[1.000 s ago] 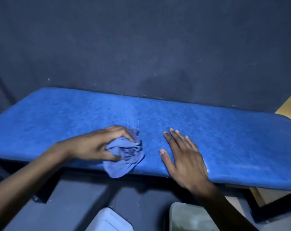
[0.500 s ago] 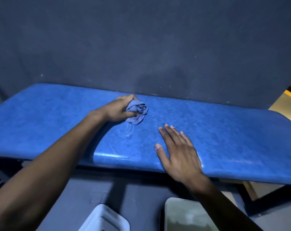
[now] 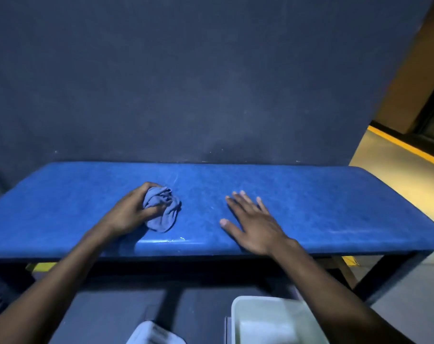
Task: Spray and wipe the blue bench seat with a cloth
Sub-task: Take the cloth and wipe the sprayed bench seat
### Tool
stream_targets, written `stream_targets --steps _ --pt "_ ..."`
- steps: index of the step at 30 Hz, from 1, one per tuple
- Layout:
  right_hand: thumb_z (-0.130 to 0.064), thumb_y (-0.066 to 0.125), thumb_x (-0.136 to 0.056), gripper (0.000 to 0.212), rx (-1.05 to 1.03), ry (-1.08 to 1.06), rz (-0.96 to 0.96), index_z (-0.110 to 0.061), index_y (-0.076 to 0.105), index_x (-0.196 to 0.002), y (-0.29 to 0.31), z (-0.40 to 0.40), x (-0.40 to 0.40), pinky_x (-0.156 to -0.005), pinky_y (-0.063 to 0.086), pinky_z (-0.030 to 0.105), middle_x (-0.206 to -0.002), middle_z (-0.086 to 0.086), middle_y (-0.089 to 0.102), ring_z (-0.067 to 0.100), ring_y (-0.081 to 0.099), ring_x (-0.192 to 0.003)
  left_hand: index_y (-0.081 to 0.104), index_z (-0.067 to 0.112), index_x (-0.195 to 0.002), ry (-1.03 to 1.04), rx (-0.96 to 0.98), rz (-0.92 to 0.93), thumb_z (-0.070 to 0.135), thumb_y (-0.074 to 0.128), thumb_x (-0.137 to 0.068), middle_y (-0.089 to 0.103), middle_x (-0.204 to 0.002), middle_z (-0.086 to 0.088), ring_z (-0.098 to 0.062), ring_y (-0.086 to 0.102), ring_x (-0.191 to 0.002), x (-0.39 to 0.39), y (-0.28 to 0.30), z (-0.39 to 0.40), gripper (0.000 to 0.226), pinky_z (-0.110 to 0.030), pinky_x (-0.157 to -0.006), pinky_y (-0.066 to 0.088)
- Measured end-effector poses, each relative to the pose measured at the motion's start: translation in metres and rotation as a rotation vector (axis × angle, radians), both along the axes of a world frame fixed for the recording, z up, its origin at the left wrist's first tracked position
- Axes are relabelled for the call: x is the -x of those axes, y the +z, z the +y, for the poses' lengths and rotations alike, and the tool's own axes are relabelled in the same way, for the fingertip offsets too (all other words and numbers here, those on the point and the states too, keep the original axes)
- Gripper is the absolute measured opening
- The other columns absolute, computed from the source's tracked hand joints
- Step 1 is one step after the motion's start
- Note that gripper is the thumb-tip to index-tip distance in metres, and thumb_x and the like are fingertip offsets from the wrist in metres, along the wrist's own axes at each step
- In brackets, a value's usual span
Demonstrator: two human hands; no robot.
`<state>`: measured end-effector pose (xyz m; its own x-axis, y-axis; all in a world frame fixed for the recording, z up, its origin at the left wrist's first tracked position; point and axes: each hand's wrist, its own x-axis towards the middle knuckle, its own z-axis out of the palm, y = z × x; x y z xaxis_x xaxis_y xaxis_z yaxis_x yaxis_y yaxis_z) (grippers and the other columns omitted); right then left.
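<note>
A long blue bench seat runs across the view against a dark wall. My left hand grips a crumpled pale blue cloth and presses it onto the seat left of centre, near the front half. My right hand lies flat on the seat to the right of the cloth, palm down, fingers spread, holding nothing. Wet streaks glint on the seat's front edge below the cloth. No spray bottle is recognisable.
A dark blue wall rises right behind the bench. A white tub stands on the floor below my right forearm, and a pale object sits at the bottom edge. Yellowish floor lies to the right.
My left hand dragged the cloth from the seat's back edge toward the front. Half a second before that it had pushed it from front to back. My right hand stayed flat.
</note>
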<state>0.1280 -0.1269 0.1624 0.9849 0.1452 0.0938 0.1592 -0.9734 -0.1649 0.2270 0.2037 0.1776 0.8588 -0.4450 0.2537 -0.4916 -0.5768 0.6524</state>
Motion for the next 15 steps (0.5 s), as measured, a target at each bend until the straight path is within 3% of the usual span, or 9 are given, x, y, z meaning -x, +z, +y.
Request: stream_targets --steps 3,6,9,11,13,15 --pt "-0.087 -0.019 -0.074 0.113 0.042 -0.151 -0.036 -0.028 0.016 -0.164 -0.015 -0.055 0.016 -0.128 -0.003 0.041 -0.174 -0.004 0.010 0.011 -0.001 -0.159 0.049 0.038 -0.120 0.198 -0.014 -0.060 0.062 0.062 -0.078 0.069 -0.113 0.004 -0.022 0.063 -0.107 -0.027 -0.016 -0.046 0.050 -0.042 -0.090 0.050" --pt "-0.075 0.003 -0.090 0.089 0.062 -0.193 -0.133 -0.027 0.025 -0.162 -0.033 -0.071 0.017 -0.130 0.009 0.041 -0.171 -0.002 0.021 0.013 0.013 -0.159 0.051 0.026 -0.122 0.326 -0.066 -0.091 0.071 0.049 -0.073 0.068 -0.114 -0.014 -0.036 0.059 -0.112 -0.061 -0.026 -0.102 0.066 -0.043 -0.093 0.046" --pt "-0.064 0.018 -0.098 0.075 0.056 -0.198 -0.224 -0.023 0.037 -0.159 -0.043 -0.069 0.013 -0.127 0.018 0.043 -0.167 0.002 0.035 0.016 0.026 -0.156 0.051 0.020 -0.126 0.392 -0.114 -0.087 0.066 0.055 -0.081 0.062 -0.118 -0.021 -0.039 0.056 -0.116 -0.090 -0.025 -0.162 0.064 -0.043 -0.097 0.042" --pt "-0.062 0.021 -0.098 0.074 0.030 -0.187 -0.253 -0.022 0.038 -0.158 -0.047 -0.071 0.014 -0.127 0.018 0.044 -0.166 0.003 0.036 0.017 0.027 -0.155 0.051 0.023 -0.128 0.277 -0.221 -0.073 0.061 0.058 -0.085 0.058 -0.124 -0.021 -0.038 0.053 -0.121 -0.103 -0.021 -0.197 0.058 -0.042 -0.101 0.042" --pt "-0.063 0.019 -0.098 0.075 0.016 -0.183 -0.266 -0.022 0.037 -0.158 -0.046 -0.071 0.014 -0.127 0.017 0.044 -0.166 0.003 0.035 0.017 0.026 -0.156 0.056 0.025 -0.124 0.027 -0.329 -0.101 0.064 0.053 -0.079 0.061 -0.122 -0.012 -0.035 0.055 -0.121 -0.100 -0.011 -0.217 0.059 -0.038 -0.101 0.043" --pt "-0.062 0.020 -0.098 0.075 0.012 -0.167 -0.277 -0.021 0.039 -0.157 -0.047 -0.071 0.014 -0.127 0.019 0.044 -0.166 0.005 0.037 0.018 0.029 -0.155 0.060 0.025 -0.120 -0.235 -0.307 -0.137 0.058 0.057 -0.081 0.066 -0.115 -0.001 -0.025 0.059 -0.114 -0.074 -0.005 -0.210 0.051 -0.035 -0.098 0.045"
